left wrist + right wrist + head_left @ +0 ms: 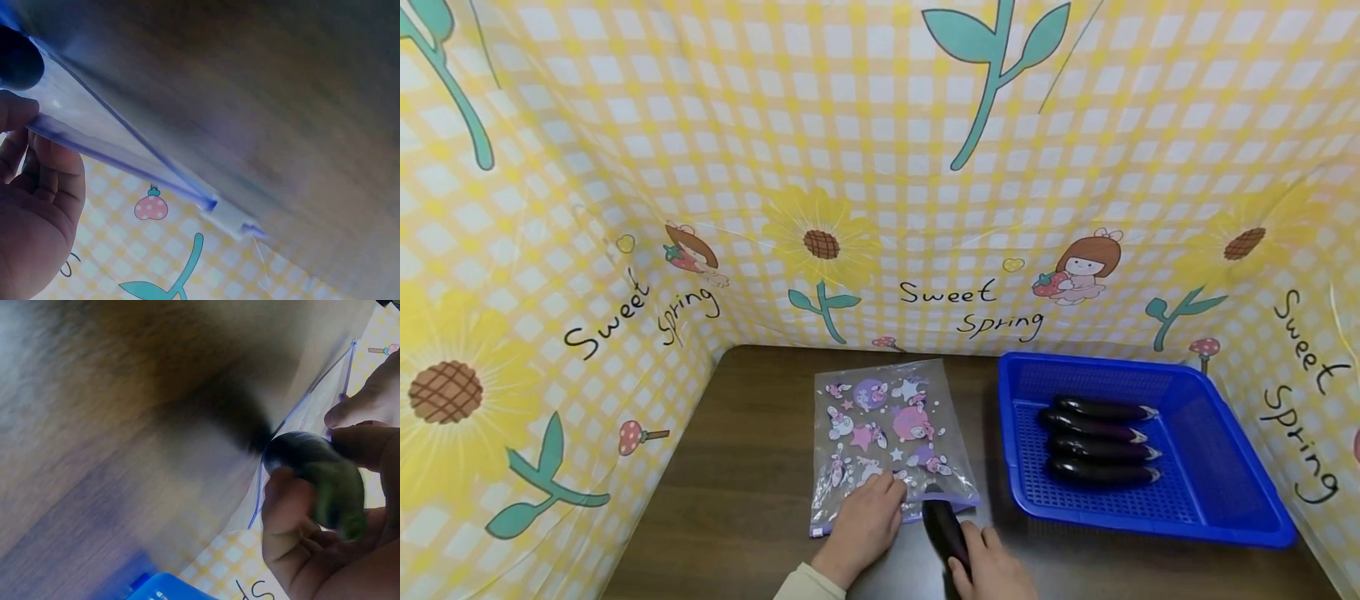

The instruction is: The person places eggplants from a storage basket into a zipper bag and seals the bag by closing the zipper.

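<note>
Brown table (730, 475); glossy blackish eggplant (942, 527), green-capped, in right hand (994, 568).

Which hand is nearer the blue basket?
Right. The right hand, holding an eggplant, is just off the near left corner of the blue basket; the left hand is farther left, pinching the edge of the plastic bag.

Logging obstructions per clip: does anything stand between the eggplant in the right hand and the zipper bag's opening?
Nothing visible does: the eggplant, held by the right hand, has its tip at the open mouth of the zipper bag, whose rim the left hand pinches.
</note>
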`<state>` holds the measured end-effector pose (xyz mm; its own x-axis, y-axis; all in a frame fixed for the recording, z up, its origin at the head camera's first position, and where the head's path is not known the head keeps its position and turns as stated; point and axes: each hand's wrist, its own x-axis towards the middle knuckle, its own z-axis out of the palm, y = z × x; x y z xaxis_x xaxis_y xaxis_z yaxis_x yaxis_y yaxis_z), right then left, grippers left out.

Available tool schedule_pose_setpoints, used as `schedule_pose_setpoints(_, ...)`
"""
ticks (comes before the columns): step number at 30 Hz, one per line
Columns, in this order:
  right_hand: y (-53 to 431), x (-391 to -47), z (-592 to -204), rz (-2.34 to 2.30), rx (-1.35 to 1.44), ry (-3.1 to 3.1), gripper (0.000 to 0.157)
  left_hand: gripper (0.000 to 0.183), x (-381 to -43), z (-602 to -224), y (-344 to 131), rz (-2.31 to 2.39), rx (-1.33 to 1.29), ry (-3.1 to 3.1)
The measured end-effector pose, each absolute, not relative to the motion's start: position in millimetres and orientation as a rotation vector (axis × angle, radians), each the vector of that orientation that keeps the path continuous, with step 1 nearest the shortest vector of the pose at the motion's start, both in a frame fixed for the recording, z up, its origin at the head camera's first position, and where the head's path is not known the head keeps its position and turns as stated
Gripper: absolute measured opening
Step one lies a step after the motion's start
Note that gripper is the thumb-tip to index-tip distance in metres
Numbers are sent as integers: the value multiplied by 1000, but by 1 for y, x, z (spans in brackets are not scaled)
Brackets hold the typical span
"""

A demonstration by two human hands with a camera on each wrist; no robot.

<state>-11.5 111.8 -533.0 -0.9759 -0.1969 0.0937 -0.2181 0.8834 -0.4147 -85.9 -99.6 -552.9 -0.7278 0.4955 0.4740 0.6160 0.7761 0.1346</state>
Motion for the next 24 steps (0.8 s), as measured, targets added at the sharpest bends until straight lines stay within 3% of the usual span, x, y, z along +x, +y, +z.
schedule_pose_setpoints(12, 98, -23, -530, 595, 79, -3082, 38, 18, -86, -552, -98, -356, -830, -2550)
schedule_pose_setpoints(24, 91, -39, -537, 523, 58, -3031, 42, 20, -82, -552, -97, -350, -824, -2570)
